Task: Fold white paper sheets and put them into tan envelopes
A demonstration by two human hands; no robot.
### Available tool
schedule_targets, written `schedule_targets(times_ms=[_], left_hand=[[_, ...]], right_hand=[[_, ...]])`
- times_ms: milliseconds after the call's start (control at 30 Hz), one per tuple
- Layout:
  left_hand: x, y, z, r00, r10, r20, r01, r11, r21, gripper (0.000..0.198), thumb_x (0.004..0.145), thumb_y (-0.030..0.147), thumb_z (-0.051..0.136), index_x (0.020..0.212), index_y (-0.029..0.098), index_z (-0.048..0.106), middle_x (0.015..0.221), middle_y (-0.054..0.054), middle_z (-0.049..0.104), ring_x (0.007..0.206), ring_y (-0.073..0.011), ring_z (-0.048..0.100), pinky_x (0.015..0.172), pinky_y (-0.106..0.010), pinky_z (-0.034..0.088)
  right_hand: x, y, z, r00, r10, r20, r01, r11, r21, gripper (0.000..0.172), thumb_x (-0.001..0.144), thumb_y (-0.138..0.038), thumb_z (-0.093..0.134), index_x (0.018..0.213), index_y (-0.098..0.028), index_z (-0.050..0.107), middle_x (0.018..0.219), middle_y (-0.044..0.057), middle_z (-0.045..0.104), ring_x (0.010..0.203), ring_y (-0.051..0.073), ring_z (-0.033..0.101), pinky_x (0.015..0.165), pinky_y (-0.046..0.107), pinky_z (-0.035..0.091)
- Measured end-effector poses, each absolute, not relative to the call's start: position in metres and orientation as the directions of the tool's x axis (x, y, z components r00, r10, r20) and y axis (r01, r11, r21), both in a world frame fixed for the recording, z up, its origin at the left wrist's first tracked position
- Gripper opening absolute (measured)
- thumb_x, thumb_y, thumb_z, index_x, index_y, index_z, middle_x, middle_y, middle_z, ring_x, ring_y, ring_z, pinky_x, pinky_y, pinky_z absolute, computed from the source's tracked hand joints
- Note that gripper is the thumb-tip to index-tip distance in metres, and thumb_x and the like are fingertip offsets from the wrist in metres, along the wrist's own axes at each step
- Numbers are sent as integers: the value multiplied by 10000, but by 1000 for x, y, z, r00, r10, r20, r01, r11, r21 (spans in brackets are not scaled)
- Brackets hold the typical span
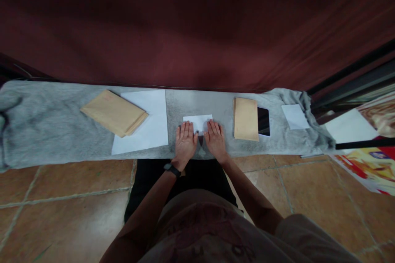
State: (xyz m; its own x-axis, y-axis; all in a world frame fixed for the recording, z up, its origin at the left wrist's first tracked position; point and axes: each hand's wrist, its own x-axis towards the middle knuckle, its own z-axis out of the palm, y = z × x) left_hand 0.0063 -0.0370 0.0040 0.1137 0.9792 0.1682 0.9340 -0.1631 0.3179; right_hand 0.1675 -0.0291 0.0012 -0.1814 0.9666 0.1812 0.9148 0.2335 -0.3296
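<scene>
A small white piece of paper [198,121], possibly folded, lies flat on the grey cloth in front of me. My left hand [186,140] rests palm down at its near left part, fingers stretched out. On its near right part my right hand [215,139] lies the same way, fingers flat and pointing away from me. The thumbs are turned toward each other with a narrow gap between them. The fingers cover the paper's near corners. Neither hand is wrapped around anything.
A grey cloth [55,125] covers the long narrow bench. Brown envelopes [112,111] overlap large white paper [154,119] on the left. To the right lie another envelope stack [246,119], a dark-screened phone [263,121] and a white sheet [295,116]. A dark red curtain [185,57] hangs behind.
</scene>
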Motion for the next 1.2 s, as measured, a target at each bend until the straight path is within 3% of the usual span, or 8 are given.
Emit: schedule_targets(times_ms=[167, 333, 767, 1200], left_hand=[[16, -34, 10, 250, 961, 116, 908, -275, 317, 574, 1021, 247, 310, 1565, 77, 377, 1638, -142, 378, 1573, -265, 216, 1294, -531, 179], [21, -29, 8, 251, 965, 79, 917, -263, 301, 586, 1009, 219, 285, 1568, 60, 365, 1654, -146, 342, 1573, -262, 220, 1295, -513, 179], [13, -27, -1, 118, 981, 154, 941, -160, 299, 627, 1045, 368, 317, 1564, 19, 348, 1646, -202, 324, 1568, -297, 227, 1282, -531, 195], [4, -30, -1, 54, 982, 181, 940, -111, 322, 651, 1045, 389, 336, 1556, -13, 344, 1639, -240, 305, 1556, -323, 261, 1276, -547, 206]], right_hand=[[165, -25, 4, -310, 940, 141, 875, 340, -345, 506, 1092, -339, 325, 1540, -145, 455, 1631, 101, 409, 1544, 240, 302, 1278, 511, 200], [161, -19, 6, -338, 935, 107, 872, 354, -337, 500, 1098, -350, 310, 1531, -159, 473, 1615, 96, 435, 1532, 240, 331, 1280, 512, 187], [157, -16, -2, -184, 971, 151, 917, 225, -328, 567, 1088, -369, 323, 1565, -72, 392, 1634, 165, 376, 1528, 298, 327, 1249, 531, 233], [159, -18, -5, -115, 975, 191, 927, 175, -332, 589, 1086, -369, 313, 1561, -26, 379, 1618, 209, 389, 1509, 315, 350, 1239, 548, 242]])
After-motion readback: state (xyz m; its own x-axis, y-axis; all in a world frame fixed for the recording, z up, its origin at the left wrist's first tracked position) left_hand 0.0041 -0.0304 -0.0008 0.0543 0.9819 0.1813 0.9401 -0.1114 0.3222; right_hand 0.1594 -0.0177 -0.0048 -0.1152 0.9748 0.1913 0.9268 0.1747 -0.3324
